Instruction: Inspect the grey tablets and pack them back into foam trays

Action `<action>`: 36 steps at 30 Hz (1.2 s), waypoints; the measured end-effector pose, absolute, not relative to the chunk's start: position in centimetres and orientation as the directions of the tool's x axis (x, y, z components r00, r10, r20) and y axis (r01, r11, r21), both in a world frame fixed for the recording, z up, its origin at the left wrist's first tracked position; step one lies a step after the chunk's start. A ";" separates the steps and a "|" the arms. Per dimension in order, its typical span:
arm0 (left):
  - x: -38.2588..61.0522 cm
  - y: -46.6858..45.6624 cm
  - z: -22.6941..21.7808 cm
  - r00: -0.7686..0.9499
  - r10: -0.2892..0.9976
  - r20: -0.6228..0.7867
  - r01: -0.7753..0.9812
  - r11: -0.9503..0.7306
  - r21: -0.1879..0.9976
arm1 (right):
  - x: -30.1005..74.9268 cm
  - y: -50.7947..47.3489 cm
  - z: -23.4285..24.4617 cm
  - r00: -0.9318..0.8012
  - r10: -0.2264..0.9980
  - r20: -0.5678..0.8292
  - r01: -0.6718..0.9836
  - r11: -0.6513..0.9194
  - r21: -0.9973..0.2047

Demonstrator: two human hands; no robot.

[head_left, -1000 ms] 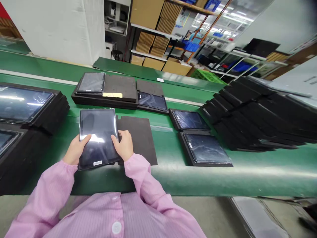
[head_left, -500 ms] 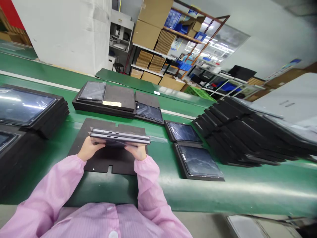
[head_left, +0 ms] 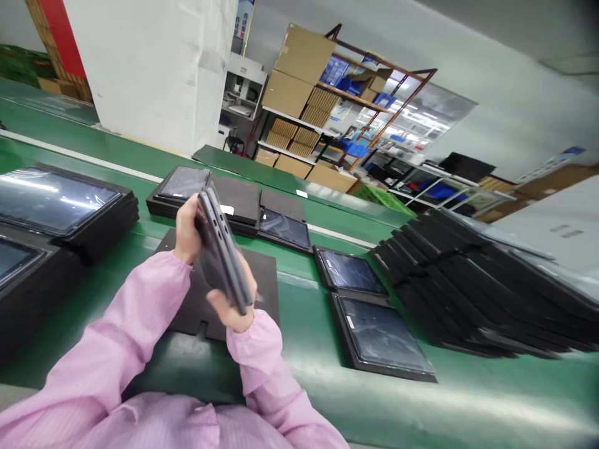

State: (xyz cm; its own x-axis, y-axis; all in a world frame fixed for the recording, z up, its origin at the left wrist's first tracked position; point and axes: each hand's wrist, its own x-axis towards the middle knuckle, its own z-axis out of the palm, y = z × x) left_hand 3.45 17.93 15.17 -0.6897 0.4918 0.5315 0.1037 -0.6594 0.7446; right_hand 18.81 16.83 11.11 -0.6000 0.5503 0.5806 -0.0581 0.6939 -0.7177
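I hold a thin grey tablet (head_left: 219,249) up in the air, turned on edge so its side with ports faces me. My left hand (head_left: 186,229) grips its upper far end. My right hand (head_left: 234,308) clasps its lower near end. Under the tablet, a black foam sheet (head_left: 264,274) with notched edges lies flat on the green belt (head_left: 304,324).
Black trays with wrapped tablets (head_left: 381,333) lie right of the sheet; more (head_left: 285,227) sit behind it. A tall fanned stack of black trays (head_left: 486,287) fills the right. Stacked trays with screens (head_left: 51,199) stand at left. Shelves with cardboard boxes (head_left: 299,68) are behind.
The tablet went from lying flat under my hands, to being lifted level edge-on, to now tipped steeply with my left hand high and right hand low. The head view turned upward.
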 end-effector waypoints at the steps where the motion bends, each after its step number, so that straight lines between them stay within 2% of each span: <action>1: 3.1 18.8 15.6 -0.630 0.548 0.550 0.095 -0.649 0.755 | 19.0 16.8 11.9 -0.628 0.492 0.603 -0.113 0.708 -0.697; 3: 2.7 20.2 15.7 -0.517 0.643 0.565 0.091 -0.615 0.783 | 19.9 17.0 13.5 -0.700 0.388 0.599 -0.211 0.690 -0.693; 5: 2.8 21.0 15.4 -0.452 0.698 0.556 0.094 -0.583 0.807 | 21.2 17.5 14.6 -0.764 0.351 0.541 -0.248 0.614 -0.749; 8: 3.4 21.4 14.8 -0.397 0.723 0.565 0.119 -0.570 0.813 | 22.8 17.8 15.2 -0.710 0.502 0.494 -0.225 0.503 -0.834; 10: 3.9 21.2 14.8 -0.359 0.735 0.575 0.123 -0.573 0.810 | 23.2 17.8 15.3 -0.654 0.581 0.485 -0.200 0.485 -0.851; 17: 4.3 20.8 14.9 -0.295 0.785 0.546 0.070 -0.552 0.831 | 23.3 17.8 15.7 -0.622 0.567 0.540 -0.216 0.539 -0.814; 25: 4.0 20.8 14.7 -0.325 0.794 0.513 0.047 -0.529 0.848 | 22.9 18.0 15.8 -0.588 0.550 0.593 -0.187 0.620 -0.762; 36: 4.2 21.9 14.7 -0.404 0.798 0.447 -0.018 -0.496 0.868 | 23.0 18.2 15.4 -0.594 0.560 0.577 -0.099 0.661 -0.744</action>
State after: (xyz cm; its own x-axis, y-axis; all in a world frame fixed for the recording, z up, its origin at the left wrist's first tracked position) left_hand 4.17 21.85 14.74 -0.4040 0.7979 0.4474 -0.0178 -0.4959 0.8682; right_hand 23.02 18.16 15.44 -0.5937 0.5605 0.5774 -0.0990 0.6612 -0.7436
